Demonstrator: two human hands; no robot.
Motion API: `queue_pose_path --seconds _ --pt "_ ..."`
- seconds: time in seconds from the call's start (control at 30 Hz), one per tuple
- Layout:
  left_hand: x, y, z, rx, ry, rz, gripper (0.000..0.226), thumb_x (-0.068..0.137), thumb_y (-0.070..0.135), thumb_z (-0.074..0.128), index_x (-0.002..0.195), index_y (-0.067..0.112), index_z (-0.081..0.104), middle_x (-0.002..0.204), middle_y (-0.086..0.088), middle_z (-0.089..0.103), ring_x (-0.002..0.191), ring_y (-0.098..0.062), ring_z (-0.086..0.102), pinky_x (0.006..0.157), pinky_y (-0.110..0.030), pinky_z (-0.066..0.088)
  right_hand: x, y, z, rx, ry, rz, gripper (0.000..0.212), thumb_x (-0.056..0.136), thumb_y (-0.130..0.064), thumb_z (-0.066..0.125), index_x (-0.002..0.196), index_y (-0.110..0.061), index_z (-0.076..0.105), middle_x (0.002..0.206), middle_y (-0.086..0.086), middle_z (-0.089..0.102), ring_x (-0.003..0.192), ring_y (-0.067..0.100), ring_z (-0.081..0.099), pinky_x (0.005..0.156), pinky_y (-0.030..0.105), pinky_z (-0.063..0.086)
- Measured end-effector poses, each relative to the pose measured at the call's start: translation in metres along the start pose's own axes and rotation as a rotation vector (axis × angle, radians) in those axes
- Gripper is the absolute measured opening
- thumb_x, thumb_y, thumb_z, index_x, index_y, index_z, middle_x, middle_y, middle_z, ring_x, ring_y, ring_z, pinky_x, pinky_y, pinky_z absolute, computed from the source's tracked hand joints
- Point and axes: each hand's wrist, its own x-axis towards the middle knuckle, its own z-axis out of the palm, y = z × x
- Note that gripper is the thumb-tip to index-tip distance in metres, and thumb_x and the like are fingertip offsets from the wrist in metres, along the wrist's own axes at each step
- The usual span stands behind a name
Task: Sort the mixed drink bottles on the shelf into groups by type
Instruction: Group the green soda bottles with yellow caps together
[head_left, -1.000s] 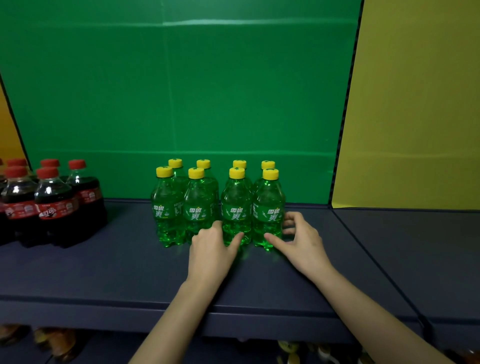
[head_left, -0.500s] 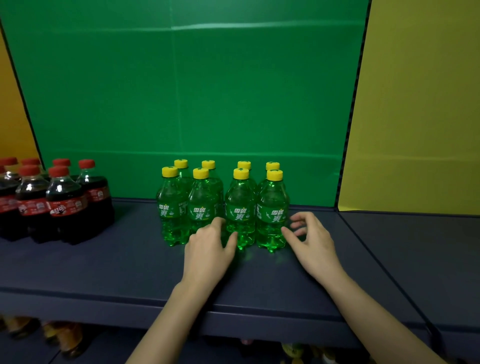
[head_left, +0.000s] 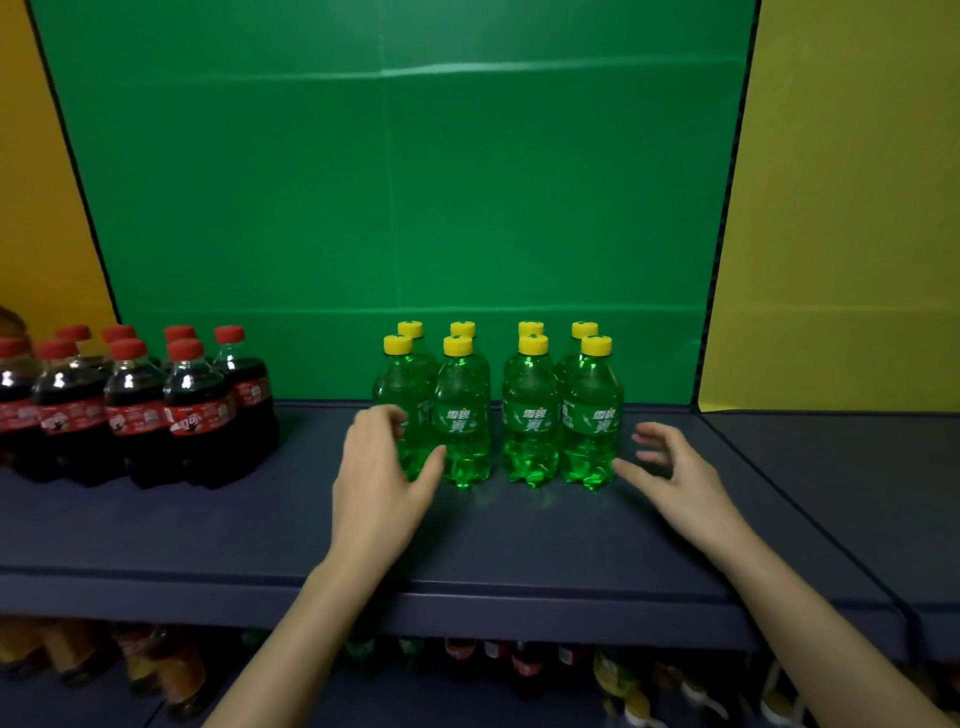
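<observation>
Several green soda bottles (head_left: 530, 415) with yellow caps stand in two rows at the middle of the dark shelf (head_left: 234, 525), with a small gap between the left and right pairs. My left hand (head_left: 379, 483) wraps the lower part of the front-left green bottle (head_left: 402, 374), fingers on its left side and thumb on its right. My right hand (head_left: 680, 478) hovers with spread fingers just right of the front-right green bottle (head_left: 592, 415), not touching it. Several cola bottles (head_left: 197, 410) with red caps are grouped at the left.
Green backing panel (head_left: 389, 182) stands behind the bottles, with yellow panels on both sides. The shelf continues to the right past a seam (head_left: 779, 499). A lower shelf holds mixed bottles (head_left: 519, 665), dim and partly hidden.
My left hand moved left from the front middle bottles to the front-left green bottle. My right hand drew back from the front-right bottle and spread its fingers. The view shifted left.
</observation>
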Motion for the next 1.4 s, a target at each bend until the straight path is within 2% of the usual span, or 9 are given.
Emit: queue_pose_path --seconds 0.13,0.27,0.5,0.63,0.73,0.9,1.1,1.17,1.4 --pt "0.013 -0.034 -0.013 -0.195 -0.103 -0.175 0.045 0.081 0.026 0.069 0.114 0.005 0.046 0.108 -0.004 0.049 0.103 -0.024 0.051 0.089 -0.035 0.042 -0.003 -0.005 0.013 0.105 0.013 0.091 0.051 0.087 -0.026 0.062 0.133 -0.016 0.041 0.138 0.0 0.046 0.126 0.016 0.045 0.097 0.026 0.034" --pt "0.021 -0.056 -0.016 -0.241 -0.256 -0.192 0.056 0.081 0.031 0.069 0.123 0.006 0.042 0.124 -0.009 0.049 0.115 -0.025 0.049 0.097 -0.038 0.041 -0.007 -0.007 0.02 0.122 0.053 0.132 0.056 0.085 -0.029 0.064 0.134 -0.017 0.039 0.141 0.002 0.044 0.127 0.016 0.044 0.106 0.035 0.034" --pt "0.043 -0.066 -0.008 -0.424 -0.521 -0.293 0.122 0.058 0.047 0.082 0.149 0.016 0.007 0.156 -0.004 0.019 0.142 -0.021 0.022 0.114 -0.038 0.023 0.0 -0.019 0.026 0.149 -0.094 0.197 0.105 0.065 -0.042 0.074 0.148 -0.02 0.013 0.155 0.003 0.02 0.141 0.017 0.024 0.113 0.036 0.026" --pt "0.057 -0.073 0.005 -0.54 -0.632 -0.344 0.142 0.038 0.057 0.087 0.149 0.029 0.004 0.155 0.003 0.021 0.141 -0.018 0.024 0.116 -0.04 0.021 0.011 -0.021 0.025 0.232 -0.142 0.213 0.112 0.066 -0.034 0.076 0.149 -0.021 0.004 0.157 0.003 0.011 0.143 0.019 0.016 0.116 0.035 0.017" --pt "0.06 -0.075 0.014 -0.578 -0.66 -0.312 0.136 0.034 0.06 0.088 0.145 0.035 0.014 0.148 0.005 0.035 0.133 -0.017 0.037 0.114 -0.043 0.027 0.021 -0.02 0.024 0.269 -0.183 0.201 0.11 0.066 -0.03 0.077 0.149 -0.023 0.005 0.156 -0.001 0.016 0.142 0.016 0.019 0.114 0.031 0.017" --pt "0.063 -0.077 0.02 -0.638 -0.625 -0.299 0.122 0.037 0.051 0.088 0.141 0.027 0.028 0.133 0.008 0.05 0.121 -0.012 0.049 0.11 -0.037 0.034 0.027 -0.02 0.029 0.217 -0.191 0.173 0.095 0.074 -0.036 0.071 0.147 -0.025 0.012 0.152 -0.005 0.026 0.136 0.011 0.026 0.109 0.028 0.02" --pt "0.061 -0.069 0.026 -0.676 -0.514 -0.283 0.077 0.059 0.019 0.085 0.122 0.028 0.043 0.113 0.013 0.058 0.103 -0.001 0.056 0.089 -0.019 0.043 0.027 -0.023 0.032 0.213 -0.188 0.142 0.081 0.083 -0.032 0.063 0.147 -0.023 0.014 0.148 -0.005 0.032 0.122 0.004 0.032 0.101 0.022 0.023" --pt "0.061 -0.07 0.028 -0.666 -0.493 -0.279 0.074 0.061 0.018 0.085 0.121 0.028 0.043 0.113 0.011 0.059 0.104 -0.006 0.056 0.086 -0.017 0.041 0.026 -0.024 0.032 0.209 -0.188 0.136 0.079 0.084 -0.031 0.063 0.146 -0.023 0.014 0.147 -0.004 0.033 0.121 0.003 0.032 0.101 0.022 0.023" --pt "0.061 -0.068 0.033 -0.629 -0.502 -0.269 0.079 0.057 0.03 0.085 0.124 0.03 0.042 0.118 0.009 0.058 0.111 -0.011 0.055 0.095 -0.025 0.039 0.027 -0.025 0.034 0.184 -0.202 0.136 0.081 0.083 -0.034 0.062 0.146 -0.024 0.013 0.148 -0.005 0.032 0.122 0.002 0.03 0.102 0.022 0.022"
